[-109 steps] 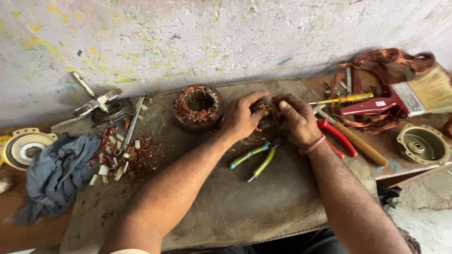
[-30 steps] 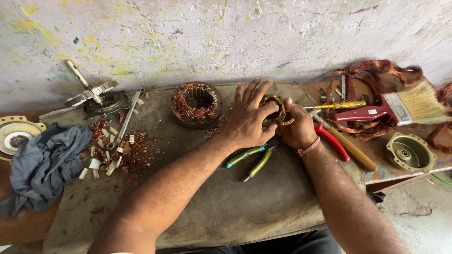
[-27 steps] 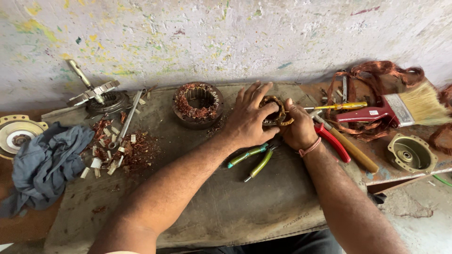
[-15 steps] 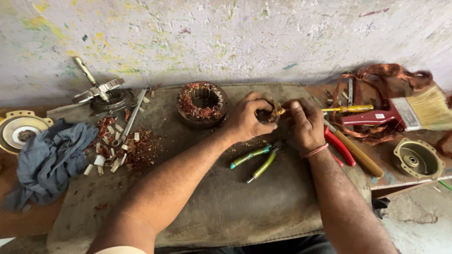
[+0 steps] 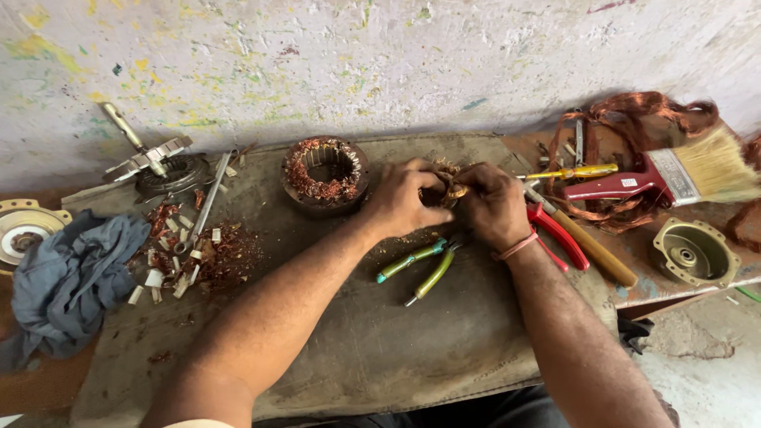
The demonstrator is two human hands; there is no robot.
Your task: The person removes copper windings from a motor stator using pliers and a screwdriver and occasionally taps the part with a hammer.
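Both my hands have closed in since a second ago, left hand (image 5: 400, 202) and right hand (image 5: 491, 206) clenched tight around the copper coil (image 5: 448, 189), whose stiff wire ends could prick my fingers

Left arm: bare, reaching up from the lower left and angled toward the centre, elbow low near the bottom edge.
Left hand (image 5: 403, 200): knuckles up, back of the hand facing the camera, fingers curled inward and closed toward the right hand.
Right arm: bare, coming up from the lower right and angled inward toward the centre.
Right wrist: ringed by a thin pink band (image 5: 517, 246).
Right hand (image 5: 491, 204): back facing up, fingers bent and closed, meeting the left hand's fingertips.
Hands together: touching at the fingertips, thumbs hidden beneath.
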